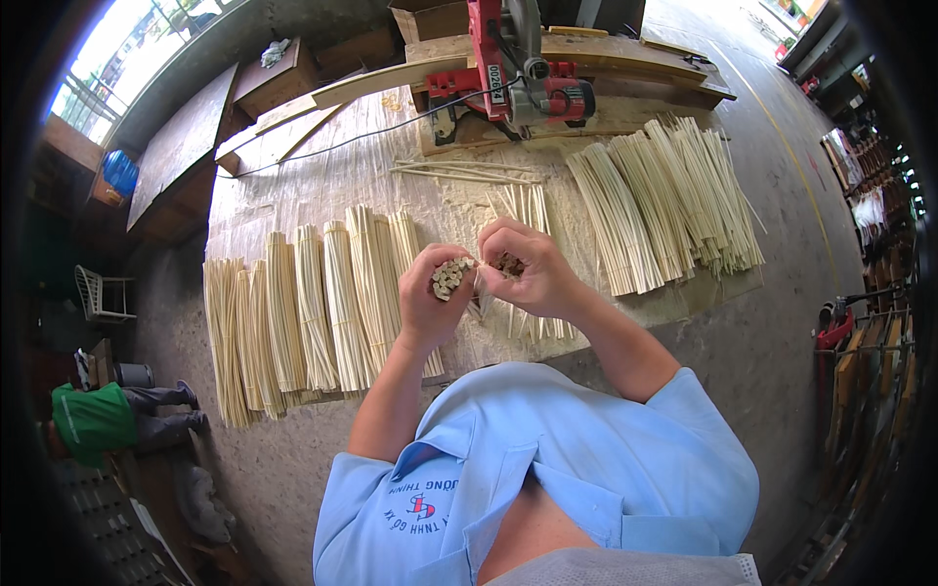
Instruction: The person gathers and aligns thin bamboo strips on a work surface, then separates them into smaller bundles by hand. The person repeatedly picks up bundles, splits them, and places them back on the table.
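My left hand (430, 293) grips a small bundle of pale round sticks (451, 276), their cut ends facing me. My right hand (523, 269) is closed beside it, fingers pinching at the bundle's edge, with a few more stick ends showing in its palm. Both hands hover above a table covered with a pale sheet (293, 195). Tied bundles of long pale sticks (313, 313) lie in a row under and left of my left hand. A larger fanned pile of sticks (664, 195) lies to the right.
A red mitre saw (508, 78) stands at the table's far edge on wooden boards, its cable running left. A few loose sticks (469, 173) lie before it. A person in green (98, 420) crouches on the floor at left. Racks (860, 361) line the right side.
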`<state>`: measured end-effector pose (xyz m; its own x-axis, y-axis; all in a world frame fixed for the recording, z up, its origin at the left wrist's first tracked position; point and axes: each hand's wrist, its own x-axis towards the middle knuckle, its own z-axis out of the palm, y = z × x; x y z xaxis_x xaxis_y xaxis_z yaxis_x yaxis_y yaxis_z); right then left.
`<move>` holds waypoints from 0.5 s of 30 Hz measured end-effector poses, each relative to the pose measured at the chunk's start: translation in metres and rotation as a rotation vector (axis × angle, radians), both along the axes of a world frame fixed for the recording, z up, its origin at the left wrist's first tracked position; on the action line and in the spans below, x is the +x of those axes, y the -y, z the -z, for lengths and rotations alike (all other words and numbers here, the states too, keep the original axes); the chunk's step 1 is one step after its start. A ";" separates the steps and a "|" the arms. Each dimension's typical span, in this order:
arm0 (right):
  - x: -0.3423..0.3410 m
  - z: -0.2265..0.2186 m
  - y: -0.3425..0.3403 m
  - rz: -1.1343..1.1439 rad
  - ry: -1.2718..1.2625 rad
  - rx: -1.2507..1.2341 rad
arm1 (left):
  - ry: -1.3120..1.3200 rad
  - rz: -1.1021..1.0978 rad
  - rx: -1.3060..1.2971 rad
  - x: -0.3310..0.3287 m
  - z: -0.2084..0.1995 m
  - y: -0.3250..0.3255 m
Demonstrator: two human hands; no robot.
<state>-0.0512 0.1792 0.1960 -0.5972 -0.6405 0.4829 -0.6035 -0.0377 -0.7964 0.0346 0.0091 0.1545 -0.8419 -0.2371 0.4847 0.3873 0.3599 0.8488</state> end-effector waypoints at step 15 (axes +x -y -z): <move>0.002 -0.017 0.002 0.025 -0.206 0.194 | 0.053 -0.026 0.039 0.004 -0.003 0.001</move>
